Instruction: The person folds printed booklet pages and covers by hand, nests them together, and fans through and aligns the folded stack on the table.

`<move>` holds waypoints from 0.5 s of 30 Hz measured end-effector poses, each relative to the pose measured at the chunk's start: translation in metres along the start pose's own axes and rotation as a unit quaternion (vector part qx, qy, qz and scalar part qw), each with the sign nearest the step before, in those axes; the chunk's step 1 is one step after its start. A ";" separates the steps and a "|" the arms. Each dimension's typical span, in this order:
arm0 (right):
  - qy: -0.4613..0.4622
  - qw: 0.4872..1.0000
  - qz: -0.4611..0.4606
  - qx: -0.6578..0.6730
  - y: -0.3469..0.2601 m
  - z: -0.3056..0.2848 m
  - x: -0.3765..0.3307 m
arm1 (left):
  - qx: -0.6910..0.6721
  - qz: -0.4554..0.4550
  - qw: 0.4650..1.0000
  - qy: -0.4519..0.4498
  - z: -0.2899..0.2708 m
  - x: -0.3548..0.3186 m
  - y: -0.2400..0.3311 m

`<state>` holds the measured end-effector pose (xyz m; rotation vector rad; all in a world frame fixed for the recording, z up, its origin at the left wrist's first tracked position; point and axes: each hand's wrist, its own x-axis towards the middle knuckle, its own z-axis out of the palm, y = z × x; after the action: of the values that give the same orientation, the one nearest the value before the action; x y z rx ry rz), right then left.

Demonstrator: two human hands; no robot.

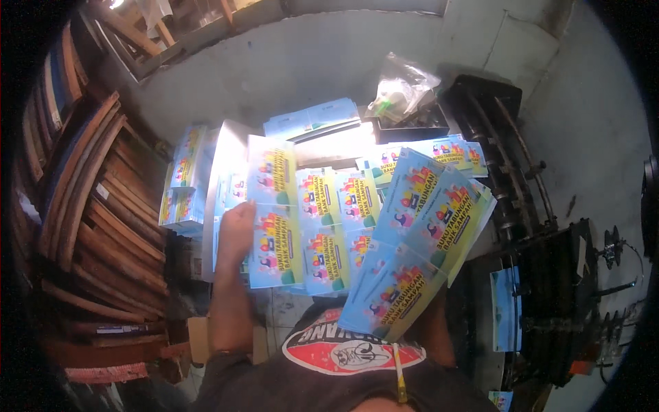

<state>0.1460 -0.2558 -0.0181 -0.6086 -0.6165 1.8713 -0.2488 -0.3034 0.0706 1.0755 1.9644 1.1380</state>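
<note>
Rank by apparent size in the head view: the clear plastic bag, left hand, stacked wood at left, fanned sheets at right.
1. Stacked wood
2. Fanned sheets
3. Clear plastic bag
4. Left hand

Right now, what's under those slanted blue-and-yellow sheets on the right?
Under the slanted sheets, the right forearm shows, and more printed sheets peek out at the left. The right hand is covered; I can't see its grip or anything else beneath.

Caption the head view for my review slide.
Left hand holds a printed sheet by its edge, while fanned blue-and-yellow sheets hide the right hand.
</note>
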 end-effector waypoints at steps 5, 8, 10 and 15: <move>0.021 1.000 -0.006 -0.012 -0.002 -0.006 -0.006 | -0.045 0.049 0.997 0.039 0.002 -0.004 -0.010; 0.029 0.999 -0.009 -0.020 -0.002 -0.007 -0.007 | 0.094 -0.014 0.995 0.012 0.064 -0.012 -0.029; 0.030 0.999 -0.015 -0.028 -0.005 -0.005 -0.005 | 0.305 0.069 0.939 0.140 0.106 -0.024 -0.063; 0.044 0.998 -0.026 -0.043 -0.011 -0.010 -0.004 | 0.427 0.164 0.876 0.154 0.119 -0.032 -0.038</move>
<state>0.1610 -0.2542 -0.0181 -0.7208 -0.6523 1.7659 -0.1500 -0.2962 -0.0124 1.8114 2.7193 0.5770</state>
